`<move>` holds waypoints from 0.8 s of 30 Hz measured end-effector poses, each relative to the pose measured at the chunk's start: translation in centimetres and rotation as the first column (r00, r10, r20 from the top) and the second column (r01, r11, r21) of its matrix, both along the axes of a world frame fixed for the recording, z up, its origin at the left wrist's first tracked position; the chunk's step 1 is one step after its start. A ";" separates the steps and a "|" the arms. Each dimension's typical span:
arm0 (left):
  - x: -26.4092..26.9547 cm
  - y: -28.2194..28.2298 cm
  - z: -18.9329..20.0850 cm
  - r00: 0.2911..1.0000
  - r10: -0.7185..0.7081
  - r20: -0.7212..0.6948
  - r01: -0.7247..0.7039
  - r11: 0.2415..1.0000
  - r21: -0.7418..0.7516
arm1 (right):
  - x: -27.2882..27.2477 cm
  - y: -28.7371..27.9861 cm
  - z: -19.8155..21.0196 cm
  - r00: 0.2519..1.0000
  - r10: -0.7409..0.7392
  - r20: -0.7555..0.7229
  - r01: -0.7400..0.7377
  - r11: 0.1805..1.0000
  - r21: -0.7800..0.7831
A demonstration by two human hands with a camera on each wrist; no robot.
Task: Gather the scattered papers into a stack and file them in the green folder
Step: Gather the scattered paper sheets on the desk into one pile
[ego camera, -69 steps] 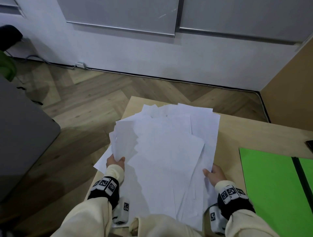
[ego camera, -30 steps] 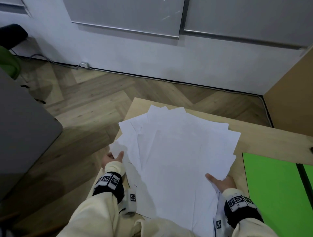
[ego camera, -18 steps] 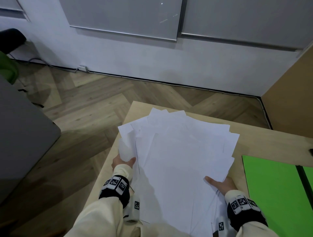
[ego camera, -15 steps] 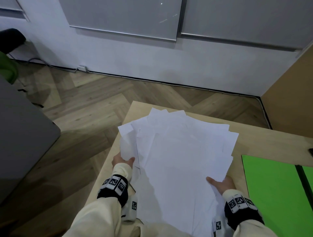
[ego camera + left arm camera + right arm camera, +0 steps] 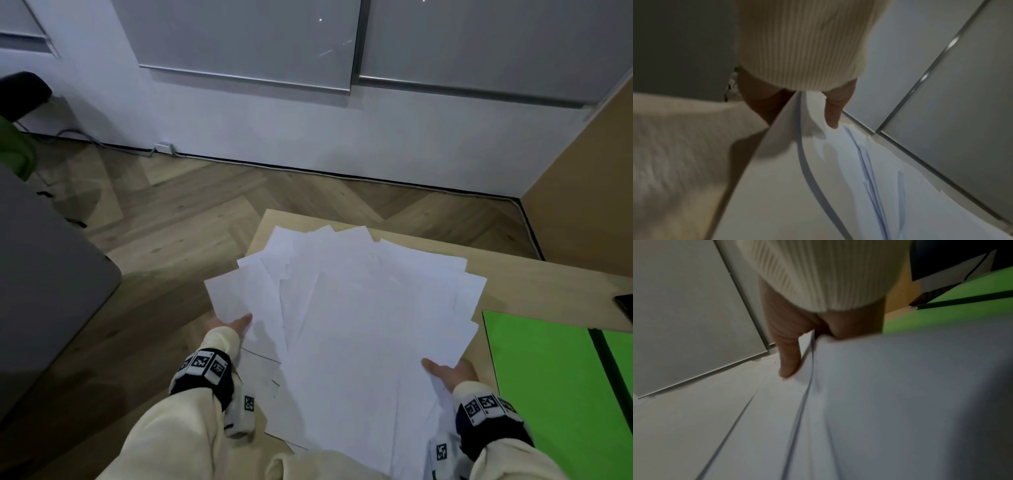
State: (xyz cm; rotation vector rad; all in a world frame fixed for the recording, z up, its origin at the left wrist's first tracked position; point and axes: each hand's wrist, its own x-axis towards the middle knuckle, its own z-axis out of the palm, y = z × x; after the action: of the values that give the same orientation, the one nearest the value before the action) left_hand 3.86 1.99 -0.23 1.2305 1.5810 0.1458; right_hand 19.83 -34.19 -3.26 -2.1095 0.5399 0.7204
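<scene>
A loose, fanned pile of white papers [image 5: 359, 325] is held over the left end of the wooden table [image 5: 534, 284]. My left hand [image 5: 229, 325] grips the pile's left edge, thumb on top and fingers underneath. In the left wrist view that thumb [image 5: 831, 113] presses on the sheets [image 5: 838, 186]. My right hand [image 5: 448, 371] grips the pile's right edge the same way; the right wrist view shows its thumb [image 5: 789, 360] on the papers [image 5: 879, 402]. The green folder [image 5: 555, 387] lies open and flat to the right of the pile, also seen as a green folder [image 5: 953, 308] beyond the right hand.
The table's left edge drops to a herringbone wood floor [image 5: 154, 233]. A grey surface [image 5: 41, 267] stands at the far left. A dark object [image 5: 623, 305] lies at the table's right edge. A wooden panel [image 5: 589, 192] rises at the right, a white wall behind.
The left hand has shifted outward to the left and now grips a sheet farther out; the pile fans wider on that side. The right hand keeps its hold on the right edge.
</scene>
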 end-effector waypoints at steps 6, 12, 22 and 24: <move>3.3 0.5 -0.5 0.998 -0.055 0.011 0.053 0.994 0.099 | -1.0 -0.3 -0.1 0.998 -0.063 -0.004 0.063 0.997 -0.049; 7.6 5.2 -4.5 0.984 -0.168 -0.063 0.173 0.980 0.093 | -0.4 -0.8 -0.4 0.998 -0.066 -0.025 0.065 0.996 -0.056; 8.7 4.7 -1.2 0.925 -0.313 -0.217 0.352 0.920 0.171 | 0.3 0.7 -0.3 0.995 -0.081 -0.055 0.076 0.993 -0.086; 8.5 4.0 -1.4 0.913 -0.322 -0.248 0.377 0.899 0.221 | 0.4 1.0 -0.4 0.995 -0.080 -0.053 0.076 0.995 -0.066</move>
State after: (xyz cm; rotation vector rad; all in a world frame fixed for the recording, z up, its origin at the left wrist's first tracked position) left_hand 12.38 5.96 -1.62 1.7729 1.5160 -0.0058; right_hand 20.24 -33.17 -3.62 -2.1195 0.6802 0.7276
